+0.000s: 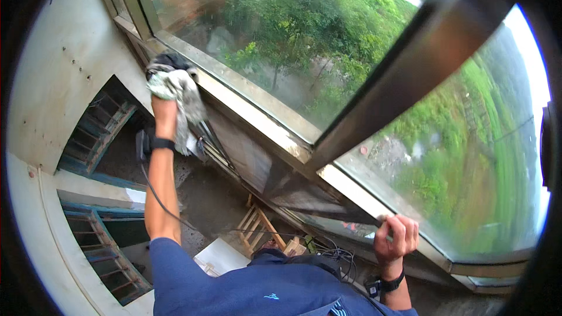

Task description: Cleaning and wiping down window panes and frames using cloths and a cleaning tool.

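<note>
My left hand point(164, 112) is closed around a bunched grey-white cloth point(186, 92), which hangs down past the wrist. A darker cloth bundle point(169, 62) lies against the window sill just beyond it; whether the two are one piece I cannot tell. Both touch the left end of the metal window rail point(263, 118). Farther right along that rail, my right hand point(398, 235) grips its inner edge with curled fingers. Above the rail stand a glass pane point(281, 44) and a thick upright window post point(408, 66).
A pale wall point(57, 92) with barred, blue-framed windows point(105, 250) stands at left. Below me are a slatted wooden piece point(259, 228), a white panel point(221, 256) and tangled black cables point(340, 254). A cable point(160, 202) runs from the device on my left wrist.
</note>
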A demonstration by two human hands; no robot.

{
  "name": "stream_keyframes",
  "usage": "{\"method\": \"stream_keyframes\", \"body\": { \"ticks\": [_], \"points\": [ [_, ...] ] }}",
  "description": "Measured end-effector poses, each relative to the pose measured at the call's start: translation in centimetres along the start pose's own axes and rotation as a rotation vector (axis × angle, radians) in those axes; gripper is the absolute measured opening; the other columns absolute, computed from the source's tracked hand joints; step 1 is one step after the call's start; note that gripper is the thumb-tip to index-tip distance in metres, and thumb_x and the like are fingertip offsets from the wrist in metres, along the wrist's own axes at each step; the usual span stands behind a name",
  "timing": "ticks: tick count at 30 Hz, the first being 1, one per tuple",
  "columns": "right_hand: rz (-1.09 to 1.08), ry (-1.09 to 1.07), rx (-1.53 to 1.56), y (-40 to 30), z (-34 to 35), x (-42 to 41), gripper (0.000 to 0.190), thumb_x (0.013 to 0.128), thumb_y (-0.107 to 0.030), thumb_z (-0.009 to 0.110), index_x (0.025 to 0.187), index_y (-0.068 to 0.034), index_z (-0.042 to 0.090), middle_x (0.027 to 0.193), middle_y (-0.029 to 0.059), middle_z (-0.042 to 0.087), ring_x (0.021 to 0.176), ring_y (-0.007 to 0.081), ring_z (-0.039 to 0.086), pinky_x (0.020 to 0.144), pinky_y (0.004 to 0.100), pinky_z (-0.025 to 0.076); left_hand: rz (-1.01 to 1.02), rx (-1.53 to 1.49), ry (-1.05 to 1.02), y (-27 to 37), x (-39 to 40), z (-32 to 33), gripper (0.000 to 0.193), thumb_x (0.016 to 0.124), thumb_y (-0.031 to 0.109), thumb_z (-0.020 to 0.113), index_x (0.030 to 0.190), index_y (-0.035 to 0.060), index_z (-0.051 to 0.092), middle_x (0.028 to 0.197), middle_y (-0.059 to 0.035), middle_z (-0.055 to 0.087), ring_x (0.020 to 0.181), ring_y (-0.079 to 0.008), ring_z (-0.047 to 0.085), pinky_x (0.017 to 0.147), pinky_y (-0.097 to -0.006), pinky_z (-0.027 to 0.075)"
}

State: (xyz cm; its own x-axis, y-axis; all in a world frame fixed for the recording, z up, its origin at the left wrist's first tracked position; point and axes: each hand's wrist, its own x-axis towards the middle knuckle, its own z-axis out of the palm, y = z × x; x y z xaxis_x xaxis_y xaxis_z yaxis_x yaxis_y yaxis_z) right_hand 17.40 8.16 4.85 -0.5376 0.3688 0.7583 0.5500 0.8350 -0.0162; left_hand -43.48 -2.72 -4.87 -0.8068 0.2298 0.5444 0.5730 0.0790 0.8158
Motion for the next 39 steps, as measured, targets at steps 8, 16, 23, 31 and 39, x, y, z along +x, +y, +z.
{"method": "stream_keyframes", "body": {
  "ticks": [8,16,23,31,39],
  "points": [
    [0.079,0.031,0.055,-0.6,-0.5,0.0,0.027,0.069,0.006,0.071,0.092,-0.008,0.068,0.083,0.0080,0.068,0.072,0.0261,0.065,0.067,0.0352,0.051,0.257,0.053,-0.407,16.7,-17.0,0.2,0.029,0.078,0.015,0.076,0.103,0.0005,0.072,0.090,-0.0205,0.074,0.089,-0.0384,0.073,0.076,-0.0405,0.057],
    [0.132,0.042,0.107,-0.1,-1.2,-0.4,0.023,0.072,0.004,0.071,0.091,-0.008,0.068,0.084,0.0078,0.069,0.077,0.0261,0.067,0.071,0.0355,0.054,0.444,0.345,-0.480,26.3,-15.4,-1.3,0.060,0.079,0.014,0.070,0.134,-0.0032,0.051,0.091,-0.0260,0.064,0.080,-0.0500,0.063,0.066,-0.0525,0.050],
    [0.098,0.066,0.141,-0.1,-1.2,0.2,0.023,0.072,0.000,0.073,0.092,-0.010,0.068,0.085,0.0056,0.069,0.077,0.0250,0.067,0.070,0.0347,0.053,0.333,0.042,-0.671,24.0,-17.7,0.5,0.041,0.084,0.015,0.066,0.118,-0.0087,0.062,0.086,-0.0306,0.066,0.086,-0.0475,0.066,0.071,-0.0448,0.053],
    [0.062,-0.184,0.534,-5.6,-0.4,-0.1,0.028,0.080,-0.010,0.075,0.106,-0.004,0.069,0.098,0.0152,0.071,0.088,0.0310,0.070,0.078,0.0389,0.057,-0.752,-0.846,-0.699,16.5,-25.8,-0.1,0.024,0.094,0.026,0.062,0.100,0.0040,0.068,0.090,-0.0064,0.073,0.080,-0.0211,0.070,0.072,-0.0324,0.055],
    [0.356,-0.766,1.101,-9.4,5.1,-2.4,0.074,0.093,-0.049,0.070,0.138,0.007,0.052,0.116,0.0268,0.068,0.108,0.0330,0.067,0.093,0.0424,0.052,-0.333,-0.298,-0.289,12.8,-38.3,3.4,0.023,0.106,0.028,0.046,0.118,0.0096,0.051,0.112,-0.0100,0.063,0.090,-0.0213,0.061,0.085,-0.0364,0.055]
  ]
}}
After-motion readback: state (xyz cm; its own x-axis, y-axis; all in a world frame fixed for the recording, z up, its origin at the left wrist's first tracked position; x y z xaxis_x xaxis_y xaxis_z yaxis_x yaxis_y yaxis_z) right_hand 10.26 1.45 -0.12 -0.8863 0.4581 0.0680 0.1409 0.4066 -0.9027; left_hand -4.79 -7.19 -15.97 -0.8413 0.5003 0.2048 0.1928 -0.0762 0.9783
